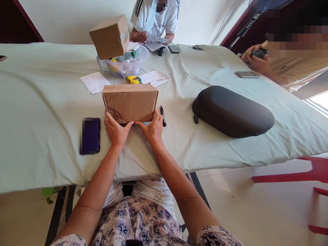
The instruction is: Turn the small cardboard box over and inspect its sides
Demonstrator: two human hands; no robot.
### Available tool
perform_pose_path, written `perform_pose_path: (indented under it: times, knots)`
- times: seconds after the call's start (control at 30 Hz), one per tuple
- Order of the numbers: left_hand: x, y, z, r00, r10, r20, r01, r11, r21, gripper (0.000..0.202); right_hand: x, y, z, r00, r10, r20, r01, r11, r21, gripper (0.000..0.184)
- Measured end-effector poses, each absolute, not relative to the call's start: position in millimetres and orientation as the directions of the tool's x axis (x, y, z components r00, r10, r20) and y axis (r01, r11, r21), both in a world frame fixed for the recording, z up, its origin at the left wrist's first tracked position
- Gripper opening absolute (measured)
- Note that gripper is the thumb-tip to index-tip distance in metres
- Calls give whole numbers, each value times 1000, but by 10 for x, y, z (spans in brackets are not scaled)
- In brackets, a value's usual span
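Observation:
A brown cardboard box with dark scribbled curves at its lower left stands between my hands on the cloth. My left hand grips its left lower corner, thumb along the bottom edge. At the opposite lower corner, my right hand holds it the same way; the two thumbs nearly meet. Fingers behind the sides are partly hidden. Just right of my right hand lies a black marker pen, and its cap appears to be the small black piece farther right. A dark-screened phone rests left of my left hand.
Behind the box are a yellow tape measure, papers and a plastic basket with a larger carton on it. A long dark case occupies the right. Two people sit across and at right; red stool legs stand below.

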State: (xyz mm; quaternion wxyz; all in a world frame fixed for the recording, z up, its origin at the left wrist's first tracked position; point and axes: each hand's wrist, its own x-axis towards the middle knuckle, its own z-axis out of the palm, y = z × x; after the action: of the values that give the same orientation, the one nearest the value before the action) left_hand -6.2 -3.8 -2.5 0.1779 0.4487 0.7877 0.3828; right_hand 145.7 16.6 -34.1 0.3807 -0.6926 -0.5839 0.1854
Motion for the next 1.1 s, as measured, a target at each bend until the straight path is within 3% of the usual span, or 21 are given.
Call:
perform_pose_path:
  times: [0.33,0.63,0.8,1.1]
  knots:
    - [-172,2,-88,-525,841,129,480,168,861,123,1516,178,-294,172,969,179,530,62,-846,64]
    - [-348,55,-142,-588,797,137,335,86,938,102,1535,194,-111,93,992,90,244,65,-968,23]
    - [-379,87,-172,-604,787,126,263,48,964,98,1534,143,42,26,999,30,233,23,-972,30]
    - [-422,113,-199,-616,774,143,269,35,963,114,1486,108,118,-19,998,-53,159,-49,-986,33]
